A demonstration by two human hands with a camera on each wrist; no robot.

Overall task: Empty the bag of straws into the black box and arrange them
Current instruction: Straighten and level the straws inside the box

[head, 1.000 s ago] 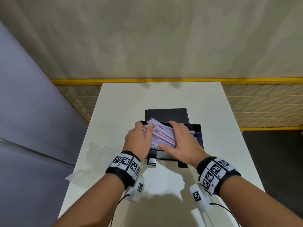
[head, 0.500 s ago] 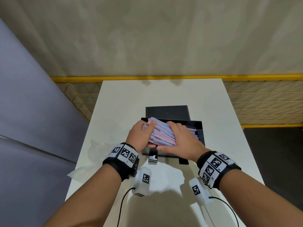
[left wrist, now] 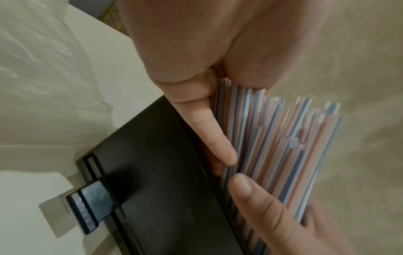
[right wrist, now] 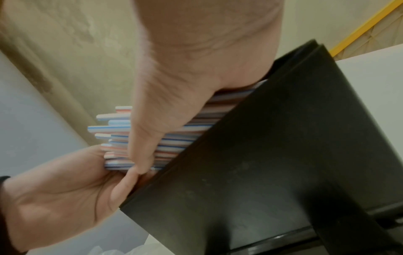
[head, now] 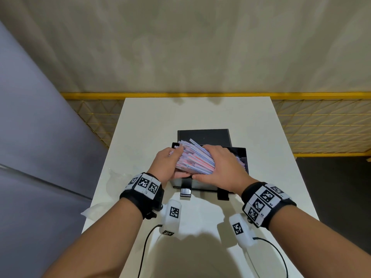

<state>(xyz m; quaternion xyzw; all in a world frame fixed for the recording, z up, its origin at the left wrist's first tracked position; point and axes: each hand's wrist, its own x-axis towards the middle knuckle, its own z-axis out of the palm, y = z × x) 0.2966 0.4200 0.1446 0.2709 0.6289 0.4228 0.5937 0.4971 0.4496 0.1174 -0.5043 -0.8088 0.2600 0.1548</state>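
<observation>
Straws (head: 193, 162): one bundle | black box (head: 237, 159): one | left hand (head: 167, 165), right hand (head: 222, 167): both grip bundle

Left hand (head: 167, 165) curled, thumb underneath, gripping from the left. Right hand (head: 224, 167) laid across, fingers bent over. Both forearms extended forward.

Glossy black box (head: 240, 157), crinkly clear bag (head: 96, 212)
</observation>
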